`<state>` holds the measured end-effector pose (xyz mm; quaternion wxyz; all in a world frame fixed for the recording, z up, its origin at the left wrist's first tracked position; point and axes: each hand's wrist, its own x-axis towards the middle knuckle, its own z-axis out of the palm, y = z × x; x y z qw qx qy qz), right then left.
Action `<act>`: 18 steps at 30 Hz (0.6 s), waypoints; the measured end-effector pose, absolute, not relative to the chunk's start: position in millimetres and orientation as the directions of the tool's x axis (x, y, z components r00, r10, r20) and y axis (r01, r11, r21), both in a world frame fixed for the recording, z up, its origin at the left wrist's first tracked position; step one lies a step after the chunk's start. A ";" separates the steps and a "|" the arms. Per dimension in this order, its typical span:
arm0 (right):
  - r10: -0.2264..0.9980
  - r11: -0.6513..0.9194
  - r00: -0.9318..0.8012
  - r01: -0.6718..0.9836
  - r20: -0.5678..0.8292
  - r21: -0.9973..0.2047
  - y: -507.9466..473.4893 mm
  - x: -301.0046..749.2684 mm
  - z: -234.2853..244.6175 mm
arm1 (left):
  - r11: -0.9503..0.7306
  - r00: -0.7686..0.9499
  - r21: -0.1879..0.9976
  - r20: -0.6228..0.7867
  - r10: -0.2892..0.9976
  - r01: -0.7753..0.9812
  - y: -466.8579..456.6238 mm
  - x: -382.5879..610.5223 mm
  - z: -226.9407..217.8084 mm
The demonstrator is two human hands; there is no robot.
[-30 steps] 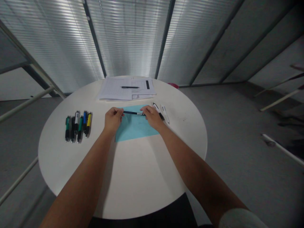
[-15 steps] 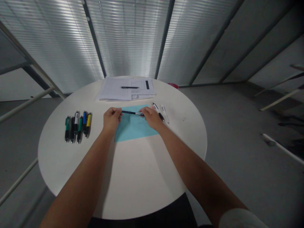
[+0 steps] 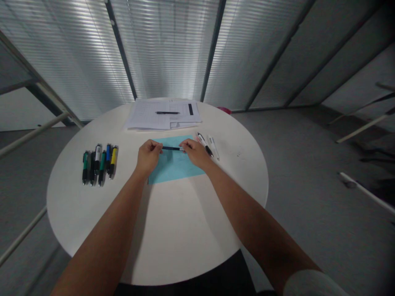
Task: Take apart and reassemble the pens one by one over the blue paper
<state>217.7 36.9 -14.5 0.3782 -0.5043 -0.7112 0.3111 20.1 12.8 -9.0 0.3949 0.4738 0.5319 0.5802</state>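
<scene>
A dark pen (image 3: 171, 148) with a pale band near its right end is stretched level between my two hands. My left hand (image 3: 148, 156) pinches its left end, and my right hand (image 3: 194, 153) is closed on the right end; the fingers cover both tips. Under the pen lies a light blue sheet (image 3: 175, 166). Just beyond my right hand, a white-and-black pen (image 3: 205, 144) and a slim white pen (image 3: 214, 148) rest side by side on the round white table (image 3: 185, 230).
Several thick pens (image 3: 101, 167) in green, black, white, blue and yellow lie in a row at the left. A stack of papers (image 3: 148, 115) with a black pen (image 3: 167, 112) on top sits at the far edge. White metal bars (image 3: 33, 133) stand left of the table.
My left hand has moved slightly right along the pen, closer to my right hand, so less of the pen shows between them. The view has shifted a little.
</scene>
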 end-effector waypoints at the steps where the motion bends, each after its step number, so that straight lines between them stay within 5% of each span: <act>1: 0.951 0.302 -0.208 0.481 0.227 -0.823 36.8 218.0 -14.2 | -0.133 -0.233 0.989 0.145 0.962 0.067 12.5 20.3 -9.4; 18: 0.953 0.296 -0.196 0.443 0.231 -0.846 41.2 220.6 -19.7 | -0.179 -0.201 0.971 0.209 0.957 0.161 14.6 20.4 -11.6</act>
